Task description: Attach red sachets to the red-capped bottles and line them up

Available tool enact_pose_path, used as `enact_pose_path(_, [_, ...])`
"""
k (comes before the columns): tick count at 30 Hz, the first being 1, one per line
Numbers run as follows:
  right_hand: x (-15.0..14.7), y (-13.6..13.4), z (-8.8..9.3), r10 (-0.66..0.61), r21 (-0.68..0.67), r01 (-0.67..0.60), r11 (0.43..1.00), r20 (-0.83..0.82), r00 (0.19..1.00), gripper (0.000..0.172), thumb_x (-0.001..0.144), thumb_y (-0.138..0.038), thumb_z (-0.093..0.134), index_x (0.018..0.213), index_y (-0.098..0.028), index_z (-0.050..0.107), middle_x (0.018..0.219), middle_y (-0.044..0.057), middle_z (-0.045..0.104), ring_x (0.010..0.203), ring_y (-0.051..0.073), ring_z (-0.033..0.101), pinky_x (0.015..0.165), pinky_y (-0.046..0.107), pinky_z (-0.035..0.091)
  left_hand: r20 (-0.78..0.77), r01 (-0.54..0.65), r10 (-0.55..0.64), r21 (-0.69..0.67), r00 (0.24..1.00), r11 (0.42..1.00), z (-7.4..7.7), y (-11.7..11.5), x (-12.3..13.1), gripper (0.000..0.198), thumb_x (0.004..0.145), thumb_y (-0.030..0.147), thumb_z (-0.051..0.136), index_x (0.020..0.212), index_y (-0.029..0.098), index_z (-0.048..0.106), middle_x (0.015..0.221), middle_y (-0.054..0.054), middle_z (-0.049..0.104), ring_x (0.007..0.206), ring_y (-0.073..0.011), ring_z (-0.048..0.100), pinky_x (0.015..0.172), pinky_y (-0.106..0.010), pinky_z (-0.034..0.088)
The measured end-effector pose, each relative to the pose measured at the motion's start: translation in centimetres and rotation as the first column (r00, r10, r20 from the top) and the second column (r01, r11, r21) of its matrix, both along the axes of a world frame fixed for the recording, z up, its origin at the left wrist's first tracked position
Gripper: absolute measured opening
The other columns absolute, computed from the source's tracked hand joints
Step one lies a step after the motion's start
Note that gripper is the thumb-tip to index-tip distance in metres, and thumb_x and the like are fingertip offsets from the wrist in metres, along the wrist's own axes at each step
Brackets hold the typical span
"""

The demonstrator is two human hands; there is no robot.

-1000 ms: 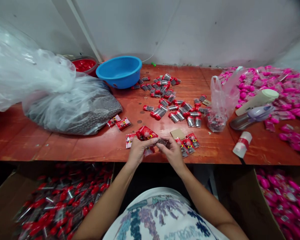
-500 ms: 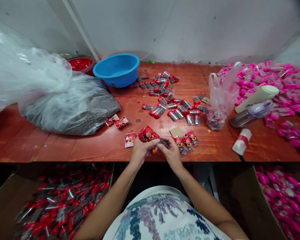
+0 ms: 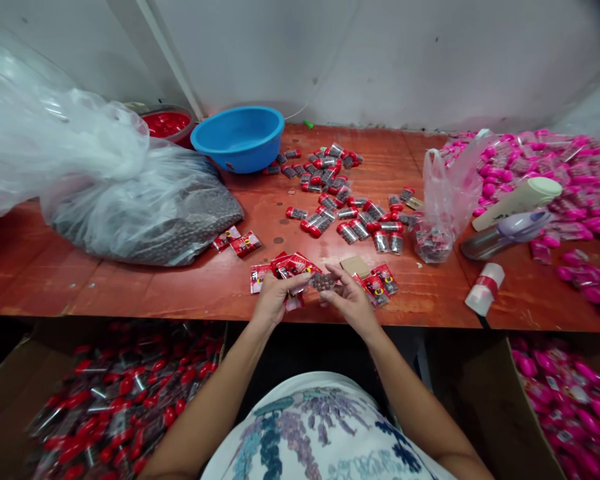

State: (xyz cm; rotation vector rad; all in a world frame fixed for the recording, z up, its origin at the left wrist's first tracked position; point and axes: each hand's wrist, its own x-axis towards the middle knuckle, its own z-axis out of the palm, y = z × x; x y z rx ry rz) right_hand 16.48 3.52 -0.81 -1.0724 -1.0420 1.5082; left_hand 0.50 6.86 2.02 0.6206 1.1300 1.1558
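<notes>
Currently, a small clear packet of dark pellets (image 3: 323,281) is held between both hands, at the near edge of the table (image 3: 180,293). Its left end is pinched under the thumb of the left hand (image 3: 271,300). Its right end is flanked by the parted thumb and forefinger of the right hand (image 3: 354,300); whether it is gripped there cannot be told. Red printed packets (image 3: 293,264) are bunched at the left hand's far side; whether these are also held is unclear. On the right, more red packets (image 3: 376,291) are laid beside a brown card (image 3: 356,267). For sound handling, the left pinch should be kept firm but light, the pellets left uncrushed, and the right fingertips confined to the packet's end.
</notes>
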Motion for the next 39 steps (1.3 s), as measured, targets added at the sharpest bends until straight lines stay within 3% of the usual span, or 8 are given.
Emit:
enact_pose_path(7, [0.3, 0.5, -1.8, -0.015, 0.126, -0.005, 0.992, 0.16, 0.987, 0.049, 0.075, -0.03, 0.07, 0.123, -0.028, 0.06, 0.105, 0.003, 0.063, 0.08, 0.016, 0.061, 0.073, 0.029, 0.053, 0.018, 0.096, -0.096, -0.022, 0.995, 0.995, -0.4, -0.3, 0.6, 0.025, 0.054, 0.018, 0.083, 0.074, 0.011, 0.07, 0.07, -0.004, 0.07, 0.058, -0.0146, 0.063, 0.058, -0.025, 0.052])
enact_pose_path(11, [0.2, 0.6, -2.4, -0.049, 0.099, 0.029, 0.995, 0.2, 0.979, 0.036, 0.075, -0.032, 0.071, 0.109, -0.024, 0.064, 0.095, 0.003, 0.065, 0.079, 0.017, 0.062, 0.074, 0.031, 0.052, 0.03, 0.114, -0.112, -0.043, 0.993, 0.993, -0.8, -0.6, 1.0, 0.024, 0.053, 0.018, 0.084, 0.069, 0.011, 0.068, 0.065, -0.003, 0.068, 0.054, -0.0123, 0.06, 0.053, -0.023, 0.049])
enact_pose_path(18, [0.6, -0.1, -1.4, -0.04, -0.008, 0.043, 0.999, 0.21, 0.977, 0.036, 0.074, -0.034, 0.071, 0.106, -0.022, 0.063, 0.077, -0.001, 0.062, 0.062, 0.013, 0.058, 0.049, 0.022, 0.047, 0.042, 0.176, -0.173, -0.07, 0.984, 0.982, -1.7, -0.7, 0.7, 0.029, 0.053, 0.02, 0.085, 0.075, 0.012, 0.068, 0.071, -0.005, 0.069, 0.057, -0.0149, 0.062, 0.05, -0.024, 0.05])
enact_pose_path(24, [0.7, -0.8, -1.1, -0.09, 0.047, 0.079, 0.996, 0.333, 0.938, 0.038, 0.078, -0.04, 0.066, 0.112, -0.022, 0.064, 0.077, 0.0, 0.063, 0.057, 0.012, 0.058, 0.047, 0.022, 0.046, 0.054, 0.222, -0.217, -0.101, 0.975, 0.97, -2.5, -0.6, 0.5, 0.034, 0.05, 0.016, 0.085, 0.078, 0.011, 0.067, 0.069, -0.005, 0.069, 0.057, -0.0155, 0.063, 0.05, -0.023, 0.051])
enact_pose_path(28, [1.6, -0.8, -1.4, -0.161, 0.126, 0.11, 0.986, 0.53, 0.833, 0.034, 0.081, -0.042, 0.063, 0.109, -0.023, 0.067, 0.087, 0.002, 0.066, 0.061, 0.014, 0.058, 0.056, 0.027, 0.048, 0.108, 0.081, -0.066, -0.138, 0.992, 0.987, -3.0, -0.2, -0.4, 0.031, 0.056, 0.019, 0.083, 0.08, 0.011, 0.067, 0.074, -0.007, 0.071, 0.061, -0.0178, 0.066, 0.053, -0.027, 0.055])
enact_pose_path(33, [1.4, -0.3, -0.7, -0.226, 0.254, 0.024, 0.967, 0.807, 0.545, 0.029, 0.084, -0.038, 0.061, 0.109, -0.027, 0.068, 0.107, 0.007, 0.062, 0.09, 0.024, 0.061, 0.079, 0.036, 0.048, 0.171, -0.096, 0.133, -0.208, 0.976, 0.973, -3.0, 0.2, -1.3, 0.026, 0.059, 0.016, 0.078, 0.081, 0.012, 0.066, 0.077, -0.007, 0.072, 0.06, -0.0183, 0.067, 0.056, -0.033, 0.058])
enact_pose_path(35, [0.4, 0.2, -0.4, -0.234, 0.276, 0.014, 0.961, 0.786, 0.572, 0.033, 0.084, -0.038, 0.06, 0.115, -0.027, 0.066, 0.109, 0.008, 0.061, 0.094, 0.024, 0.06, 0.081, 0.035, 0.047, 0.2, -0.094, 0.128, -0.175, 0.971, 0.98, -2.9, 0.2, -1.0, 0.025, 0.058, 0.014, 0.079, 0.08, 0.011, 0.066, 0.074, -0.006, 0.072, 0.06, -0.0169, 0.067, 0.06, -0.031, 0.058])
enact_pose_path(39, [-1.7, 2.3, -0.2, -0.142, 0.283, -0.059, 0.957, 0.638, 0.757, 0.038, 0.085, -0.03, 0.061, 0.122, -0.026, 0.06, 0.101, 0.005, 0.065, 0.087, 0.019, 0.061, 0.079, 0.03, 0.049, 0.236, -0.081, 0.116, -0.152, 0.965, 0.985, -2.6, 0.2, 0.0, 0.027, 0.056, 0.013, 0.082, 0.079, 0.01, 0.068, 0.075, -0.007, 0.073, 0.065, -0.0177, 0.069, 0.064, -0.028, 0.058])
